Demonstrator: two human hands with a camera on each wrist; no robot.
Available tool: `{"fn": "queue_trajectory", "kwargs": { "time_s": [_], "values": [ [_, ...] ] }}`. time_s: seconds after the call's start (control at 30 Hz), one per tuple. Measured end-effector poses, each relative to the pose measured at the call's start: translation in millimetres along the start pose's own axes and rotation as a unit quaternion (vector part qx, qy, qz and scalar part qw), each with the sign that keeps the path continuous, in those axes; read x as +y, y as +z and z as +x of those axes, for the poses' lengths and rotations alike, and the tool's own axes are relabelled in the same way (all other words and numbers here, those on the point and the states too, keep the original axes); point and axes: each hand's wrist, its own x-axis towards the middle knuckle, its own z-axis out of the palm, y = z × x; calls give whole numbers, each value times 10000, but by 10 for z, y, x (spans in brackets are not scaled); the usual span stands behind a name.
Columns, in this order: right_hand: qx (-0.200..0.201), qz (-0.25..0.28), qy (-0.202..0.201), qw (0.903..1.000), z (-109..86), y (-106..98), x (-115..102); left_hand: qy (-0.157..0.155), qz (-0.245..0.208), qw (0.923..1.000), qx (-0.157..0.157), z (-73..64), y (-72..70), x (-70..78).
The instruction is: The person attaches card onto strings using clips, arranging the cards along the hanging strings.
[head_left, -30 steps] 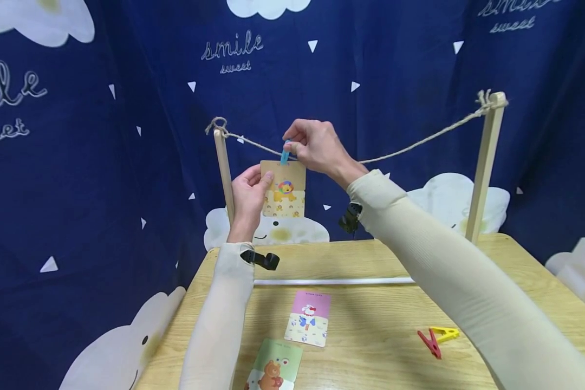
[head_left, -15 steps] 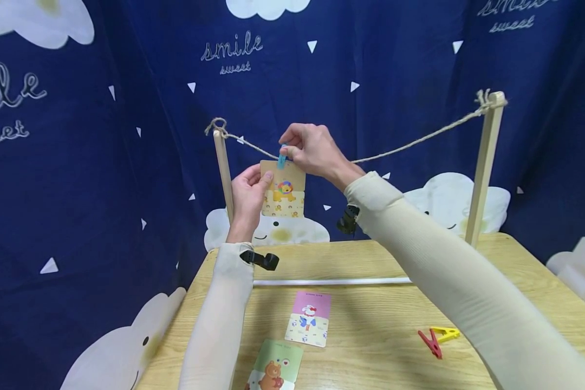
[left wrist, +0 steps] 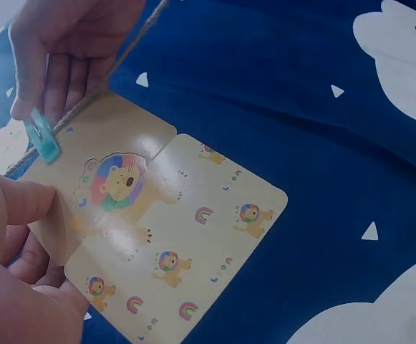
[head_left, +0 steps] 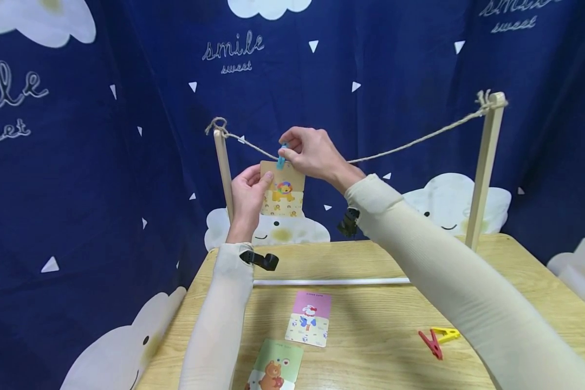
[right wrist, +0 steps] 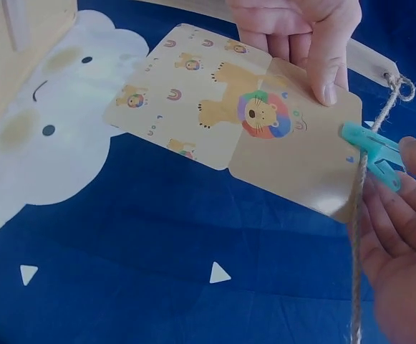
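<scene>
A tan and cream card with a lion (head_left: 292, 190) hangs at the rope (head_left: 409, 147), its top edge along the line. My left hand (head_left: 248, 189) pinches the card's left edge, thumb in front and fingers behind. My right hand (head_left: 314, 153) pinches a light-blue clothespin (right wrist: 371, 148) by its handles. In the right wrist view the clip's nose lies over the card's top edge, and the rope crosses at the clip. The clip stands near the card's upper left corner in the head view.
A pink rabbit card (head_left: 309, 318) and a green bear card (head_left: 278, 365) lie on the wooden table (head_left: 361, 346). Red (head_left: 431, 344) and yellow clothespins (head_left: 446, 334) lie at right. A white rod (head_left: 331, 281) runs across. Wooden posts (head_left: 485, 173) hold the rope before a blue curtain.
My right hand has moved slightly left and down with the clothespin, which now overlaps the card's top edge. The left hand and card have barely moved.
</scene>
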Motion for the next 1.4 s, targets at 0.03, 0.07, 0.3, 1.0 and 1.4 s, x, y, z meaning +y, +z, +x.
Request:
{"fn": "queue_trajectory", "kwargs": {
  "time_s": [0.03, 0.07, 0.3, 1.0, 1.4],
  "values": [
    [1, -7, 5, 10000, -1, -2, -1, 23, 1, 10000, 10, -4, 1, 5],
    [-6, -18, 13, 10000, -3, -3, -3, 46, -7, 10000, 27, -7, 1, 10],
    [-22, -11, 10, 10000, -13, -16, -13, 155, 35, 9998, 107, -26, -8, 30],
    [694, -150, -304, 9970, -294, -191, -57, 1387, 1738, 9713, 846, -206, -120, 296],
    [1364, -48, -439, 9897, -1111, -331, 96, 994, 1331, 9847, 532, -478, -307, 308]
  ]
}}
